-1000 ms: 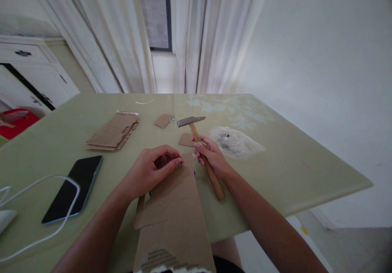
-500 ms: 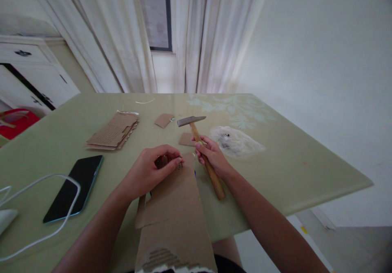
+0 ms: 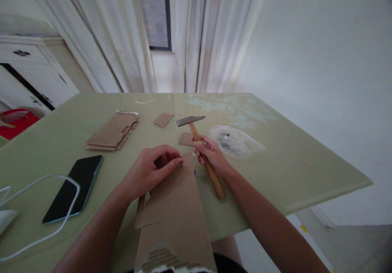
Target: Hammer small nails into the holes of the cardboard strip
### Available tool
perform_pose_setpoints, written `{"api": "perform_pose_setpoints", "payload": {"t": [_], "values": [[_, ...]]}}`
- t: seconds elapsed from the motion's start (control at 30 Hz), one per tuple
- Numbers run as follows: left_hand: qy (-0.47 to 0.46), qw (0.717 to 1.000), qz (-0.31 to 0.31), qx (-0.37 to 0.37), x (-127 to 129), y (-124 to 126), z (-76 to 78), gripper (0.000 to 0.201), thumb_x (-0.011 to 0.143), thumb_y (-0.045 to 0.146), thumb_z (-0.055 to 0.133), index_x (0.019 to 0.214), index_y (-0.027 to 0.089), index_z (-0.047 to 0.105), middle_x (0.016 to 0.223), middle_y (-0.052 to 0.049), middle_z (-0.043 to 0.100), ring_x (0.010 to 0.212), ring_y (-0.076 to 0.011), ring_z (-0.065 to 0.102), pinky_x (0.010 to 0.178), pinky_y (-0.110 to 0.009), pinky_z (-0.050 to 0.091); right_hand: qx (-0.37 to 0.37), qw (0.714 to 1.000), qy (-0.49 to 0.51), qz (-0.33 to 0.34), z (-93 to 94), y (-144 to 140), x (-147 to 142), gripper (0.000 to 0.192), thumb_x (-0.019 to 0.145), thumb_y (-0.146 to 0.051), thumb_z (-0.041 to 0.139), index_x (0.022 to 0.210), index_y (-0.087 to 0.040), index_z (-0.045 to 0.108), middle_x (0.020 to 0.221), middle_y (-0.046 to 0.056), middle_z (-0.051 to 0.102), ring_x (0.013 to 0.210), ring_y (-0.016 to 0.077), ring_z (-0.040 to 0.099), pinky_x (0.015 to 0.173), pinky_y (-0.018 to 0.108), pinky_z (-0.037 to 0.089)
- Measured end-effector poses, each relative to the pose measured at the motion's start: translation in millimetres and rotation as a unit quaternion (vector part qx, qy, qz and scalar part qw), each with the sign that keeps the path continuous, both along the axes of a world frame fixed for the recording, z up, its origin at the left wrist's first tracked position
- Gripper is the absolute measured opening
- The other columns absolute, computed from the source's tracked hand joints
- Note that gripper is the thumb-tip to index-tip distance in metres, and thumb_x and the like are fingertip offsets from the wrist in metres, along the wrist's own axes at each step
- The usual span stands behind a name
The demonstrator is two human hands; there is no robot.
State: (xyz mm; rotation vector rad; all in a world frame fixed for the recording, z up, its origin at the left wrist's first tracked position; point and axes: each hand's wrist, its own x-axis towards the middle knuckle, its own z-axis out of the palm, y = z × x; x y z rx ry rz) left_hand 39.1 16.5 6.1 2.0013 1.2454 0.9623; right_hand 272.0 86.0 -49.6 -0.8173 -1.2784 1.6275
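Note:
My right hand [image 3: 211,154] is wrapped round the wooden handle of a hammer [image 3: 213,179], its metal head pointing away from me and raised above the table. My left hand [image 3: 156,166] is closed in a pinch over the far end of a long piece of brown cardboard [image 3: 176,211]. Small dark metallic bits show at its fingertips, too small to name. The cardboard runs toward me past the table's near edge, and its near end is torn, baring the corrugation. Bits of blue peek out at its sides.
Beyond the hammer lie two small cardboard pieces [image 3: 163,119] and a crumpled clear plastic bag [image 3: 235,142] with dark things inside. A cardboard stack [image 3: 112,132], a phone [image 3: 75,187] and a white cable [image 3: 69,215] are on the left of the green table [image 3: 300,154].

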Motion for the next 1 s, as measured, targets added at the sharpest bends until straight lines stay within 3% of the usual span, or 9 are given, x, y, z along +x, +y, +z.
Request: {"api": "perform_pose_setpoints", "payload": {"t": [0.63,1.0], "values": [[0.008,0.999,-0.014,0.04,4.9,0.0,-3.3,0.016,0.098,0.035,0.074,0.098,0.022,0.082,0.084,-0.001,0.078,0.068,-0.0124,0.066,0.062,-0.022,0.049,0.005,1.0,-0.003,-0.001,-2.7,2.9,2.5,0.054,0.085,-0.054,0.086,0.121,-0.018,0.067,0.066,-0.008,0.06,0.044,0.0068,0.047,0.041,0.019,0.032],[-0.029,0.998,-0.042,0.032,9.1,7.5,-15.3,0.013,0.095,0.031,0.075,0.096,0.022,0.084,0.084,0.0,0.08,0.069,-0.013,0.066,0.065,-0.023,0.047,0.02,0.999,-0.036,-0.021,-3.4,4.6,7.8,0.06,0.085,-0.057,0.084,0.125,-0.016,0.068,0.064,-0.008,0.055,0.042,0.0058,0.041,0.04,0.019,0.029]]}}
